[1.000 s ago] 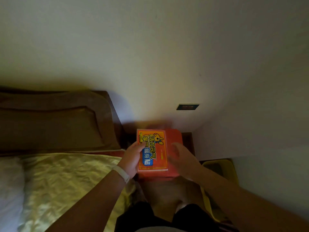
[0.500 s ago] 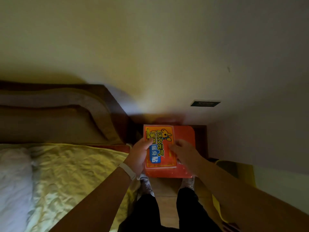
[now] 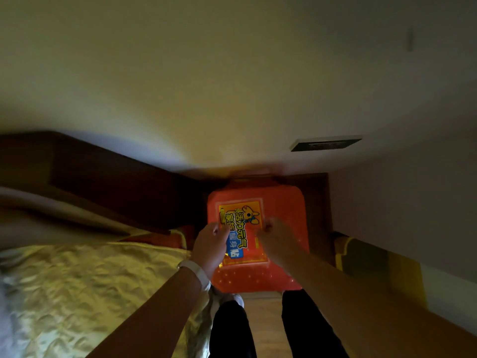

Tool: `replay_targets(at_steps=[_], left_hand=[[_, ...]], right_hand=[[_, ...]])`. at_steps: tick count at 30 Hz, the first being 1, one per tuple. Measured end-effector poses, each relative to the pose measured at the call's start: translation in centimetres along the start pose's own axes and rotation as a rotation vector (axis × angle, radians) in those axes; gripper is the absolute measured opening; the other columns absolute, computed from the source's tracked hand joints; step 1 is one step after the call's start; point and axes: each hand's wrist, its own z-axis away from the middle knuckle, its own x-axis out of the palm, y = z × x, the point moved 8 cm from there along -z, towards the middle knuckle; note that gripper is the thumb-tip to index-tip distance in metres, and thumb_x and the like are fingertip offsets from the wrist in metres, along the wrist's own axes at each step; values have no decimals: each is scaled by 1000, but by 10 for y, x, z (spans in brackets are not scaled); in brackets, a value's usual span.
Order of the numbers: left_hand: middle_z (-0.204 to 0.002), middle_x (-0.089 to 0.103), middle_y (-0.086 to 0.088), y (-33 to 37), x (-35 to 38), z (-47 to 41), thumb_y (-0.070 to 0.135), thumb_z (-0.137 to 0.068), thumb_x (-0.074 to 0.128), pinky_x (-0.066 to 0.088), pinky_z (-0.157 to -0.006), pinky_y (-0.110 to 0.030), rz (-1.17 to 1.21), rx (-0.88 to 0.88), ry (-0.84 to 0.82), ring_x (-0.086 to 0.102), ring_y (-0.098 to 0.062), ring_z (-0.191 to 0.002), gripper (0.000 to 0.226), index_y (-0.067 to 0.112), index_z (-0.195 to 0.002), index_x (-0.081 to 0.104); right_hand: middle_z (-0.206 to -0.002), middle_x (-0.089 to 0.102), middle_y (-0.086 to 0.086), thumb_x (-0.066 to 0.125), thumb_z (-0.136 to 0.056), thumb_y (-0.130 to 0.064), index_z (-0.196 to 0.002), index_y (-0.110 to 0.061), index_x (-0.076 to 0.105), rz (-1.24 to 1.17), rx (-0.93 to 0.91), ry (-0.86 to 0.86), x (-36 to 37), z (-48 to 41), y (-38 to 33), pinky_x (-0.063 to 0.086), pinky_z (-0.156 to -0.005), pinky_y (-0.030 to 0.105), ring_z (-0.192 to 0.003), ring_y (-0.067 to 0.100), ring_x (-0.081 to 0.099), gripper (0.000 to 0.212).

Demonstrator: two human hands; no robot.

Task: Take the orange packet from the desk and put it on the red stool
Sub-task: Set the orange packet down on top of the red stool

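The orange packet [image 3: 242, 228], printed with yellow lettering, a cartoon animal and a blue label, lies flat over the seat of the red stool [image 3: 284, 205] in the corner below me. My left hand [image 3: 210, 244] grips the packet's left edge, thumb on top. My right hand [image 3: 277, 239] pinches its right edge. Whether the packet rests on the seat or hovers just above it, I cannot tell. The stool's left part is hidden under the packet and my hands.
A bed with a yellow-gold cover [image 3: 90, 288] and dark wooden headboard [image 3: 116, 182] fills the left. A wall socket [image 3: 325, 143] sits above the stool. A yellow bin [image 3: 361, 257] stands right of it. My legs in black trousers [image 3: 304, 326] stand before the stool.
The packet has come down and forward over the stool seat. My right hand, first apart from it, now pinches its right edge. The view has tilted further down.
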Motion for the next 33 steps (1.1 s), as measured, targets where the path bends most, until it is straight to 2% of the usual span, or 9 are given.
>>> replay_targets(at_steps=[2, 6, 9, 14, 16, 20, 25, 29, 33], left_hand=[[-85, 70, -12, -6, 4, -15, 25, -95, 53, 51, -63, -39, -70, 6, 31, 65, -23, -68, 23, 14, -74, 57], [-85, 73, -2, -22, 11, -44, 23, -91, 54, 55, -69, -36, -137, 45, 51, 70, -20, -77, 12, 21, -81, 62], [-86, 72, 1, -34, 16, -59, 30, -86, 53, 56, -71, -39, -160, 45, 65, 69, -19, -79, 11, 25, -88, 63], [-91, 69, -4, -28, 15, -59, 16, -86, 57, 51, -67, -35, -173, 143, 132, 66, -18, -81, 10, 18, -95, 61], [-92, 69, -3, -30, 15, -60, 15, -83, 57, 56, -70, -35, -174, 181, 121, 67, -17, -82, 16, 22, -96, 61], [-94, 65, 0, -52, 10, -68, 33, -72, 55, 57, -76, -45, -344, 219, 131, 64, -17, -83, 32, 32, -103, 59], [-125, 52, -15, -50, 6, -35, 22, -74, 74, 47, -98, -46, -478, 307, 254, 54, -31, -114, 75, 5, -140, 42], [-122, 53, -13, -57, 14, -21, 26, -70, 77, 47, -96, -45, -588, 366, 214, 51, -32, -113, 86, 8, -144, 37], [-118, 55, -17, -59, 20, -27, 26, -68, 79, 48, -93, -49, -687, 398, 237, 53, -36, -109, 83, 4, -139, 42]], right_hand=[[-65, 53, 0, 57, -94, -18, -78, -18, 53, 63, 12, 12, 3, -21, 14, 34, -39, 19, -50, 10, 43, 16], [-71, 59, 8, 55, -90, -14, -85, -15, 56, 152, 24, 76, 14, -57, 32, 38, -48, 33, -54, 17, 49, 5], [-71, 60, 5, 54, -88, -16, -82, -19, 56, 211, 5, 138, 19, -73, 39, 35, -46, 28, -55, 18, 52, 8], [-64, 53, -6, 57, -87, -20, -83, -23, 50, 279, -18, 198, 23, -78, 44, 27, -43, 23, -53, 12, 51, 8], [-66, 54, -8, 58, -86, -19, -86, -25, 50, 265, -41, 209, 25, -76, 45, 29, -44, 24, -54, 10, 51, 10], [-75, 59, -3, 59, -78, -14, -91, -21, 54, 204, -122, 209, 26, -73, 49, 40, -52, 30, -64, 19, 56, 16], [-114, 51, 7, 59, -76, -13, -126, -15, 45, 431, -250, 178, 30, -56, 51, 50, -79, 40, -94, 26, 55, 52], [-128, 41, 9, 64, -79, -19, -143, -15, 22, 625, -272, 151, 37, -45, 55, 51, -84, 44, -106, 30, 52, 76], [-132, 37, 8, 66, -78, -13, -148, -18, 9, 654, -260, 100, 51, -43, 62, 51, -86, 45, -113, 29, 49, 91]])
